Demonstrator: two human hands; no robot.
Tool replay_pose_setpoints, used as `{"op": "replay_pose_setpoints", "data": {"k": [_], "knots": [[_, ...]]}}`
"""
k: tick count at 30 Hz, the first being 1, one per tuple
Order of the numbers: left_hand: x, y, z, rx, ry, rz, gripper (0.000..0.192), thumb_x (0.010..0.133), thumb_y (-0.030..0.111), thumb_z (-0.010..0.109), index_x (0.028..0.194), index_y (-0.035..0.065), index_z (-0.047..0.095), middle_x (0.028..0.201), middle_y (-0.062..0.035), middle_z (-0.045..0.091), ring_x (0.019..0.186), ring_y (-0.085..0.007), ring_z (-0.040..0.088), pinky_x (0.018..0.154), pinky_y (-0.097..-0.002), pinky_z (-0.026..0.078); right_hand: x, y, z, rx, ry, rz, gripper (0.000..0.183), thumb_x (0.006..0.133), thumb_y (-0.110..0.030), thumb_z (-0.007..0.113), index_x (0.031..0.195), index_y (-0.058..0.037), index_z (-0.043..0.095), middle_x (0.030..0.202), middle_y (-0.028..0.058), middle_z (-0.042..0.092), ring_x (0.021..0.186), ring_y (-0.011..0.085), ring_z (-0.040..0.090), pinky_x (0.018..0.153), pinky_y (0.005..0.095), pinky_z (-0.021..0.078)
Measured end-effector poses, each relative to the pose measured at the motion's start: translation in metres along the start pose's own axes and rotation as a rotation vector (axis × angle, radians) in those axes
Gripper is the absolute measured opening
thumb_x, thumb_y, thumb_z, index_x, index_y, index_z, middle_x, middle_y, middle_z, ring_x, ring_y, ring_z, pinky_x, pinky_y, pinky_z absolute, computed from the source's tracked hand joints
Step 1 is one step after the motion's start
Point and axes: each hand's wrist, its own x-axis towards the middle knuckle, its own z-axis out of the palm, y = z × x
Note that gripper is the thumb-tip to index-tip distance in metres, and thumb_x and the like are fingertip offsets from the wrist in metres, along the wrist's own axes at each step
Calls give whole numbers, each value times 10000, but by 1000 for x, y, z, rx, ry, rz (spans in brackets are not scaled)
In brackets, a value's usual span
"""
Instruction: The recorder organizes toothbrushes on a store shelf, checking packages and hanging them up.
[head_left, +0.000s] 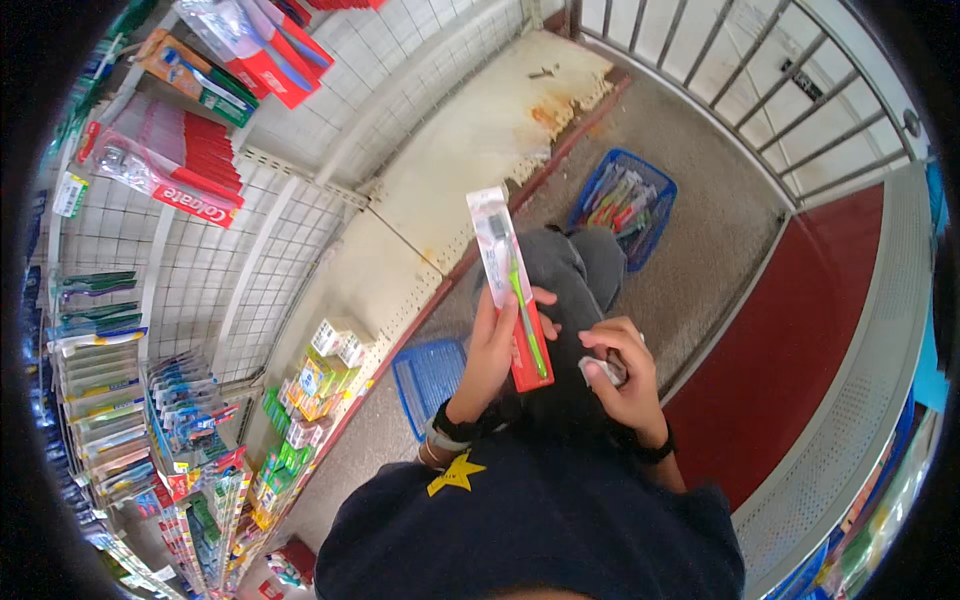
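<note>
My left hand (495, 337) holds a packaged toothbrush (517, 300) over my knees. The pack has a clear front, a pale upper part and a red lower end, and the brush inside has a green handle and a dark head. To its right, my right hand (626, 367) has its fingers curled round a crumpled white tissue or cloth (602, 370), apart from the pack. A blue plastic basket (662, 180) with several packaged toothbrushes (619, 199) stands on the floor past my knees. Another blue basket (429, 375) lies by my left forearm, partly hidden by it.
On the left, wire-grid shelving carries hanging Colgate toothbrush packs (180, 172) and rows of other toothbrushes (105, 382). Small boxes (319, 382) stand on the low cream shelf (465, 150), whose edge is rusty. A metal railing (750, 90) and a dark red panel (795, 337) bound the right side.
</note>
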Motion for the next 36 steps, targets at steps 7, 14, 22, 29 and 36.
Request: {"op": "replay_pose_setpoints", "data": {"k": [7, 14, 22, 29, 36], "knots": [[2, -15, -7, 94, -149, -42, 392, 1026, 255, 334, 1354, 59, 243, 1197, -207, 557, 838, -256, 660, 753, -366, 554, 24, 5, -8, 215, 261, -43, 396, 848, -5, 573, 1222, 0, 444, 1118, 66, 442, 954, 133, 494, 850, 270, 419], [-2, 2, 19, 314, -166, -135, 371, 1028, 276, 358, 1336, 70, 375, 1072, -120, 606, 856, -156, 622, 720, -293, 517, 46, 3, 17, -287, 218, -268, 270, 757, 38, 643, 1008, -11, 557, 1038, 143, 471, 912, 216, 511, 789, 297, 434], [-5, -4, 31, 422, -202, 25, 366, 1028, 246, 364, 1328, 42, 407, 781, -86, 639, 625, -135, 627, 548, -267, 488, 47, 19, 12, -264, 390, -190, 192, 756, 1, 661, 883, -14, 518, 972, 123, 476, 873, 221, 507, 766, 312, 420], [-13, 12, 37, 592, -260, -21, 380, 1026, 228, 357, 1343, 33, 433, 750, -90, 659, 686, -137, 622, 652, -280, 477, 48, 18, -3, -252, 473, -172, 251, 743, -11, 693, 902, -41, 501, 963, 95, 453, 843, 176, 466, 747, 279, 384], [-13, 21, 38, 655, -292, 18, 399, 1023, 245, 356, 1360, 40, 422, 782, -81, 676, 685, -148, 623, 657, -293, 485, 51, 25, -2, -32, 491, -149, 563, 730, -21, 723, 1214, -13, 436, 1079, 100, 469, 911, 160, 491, 807, 291, 417]]}}
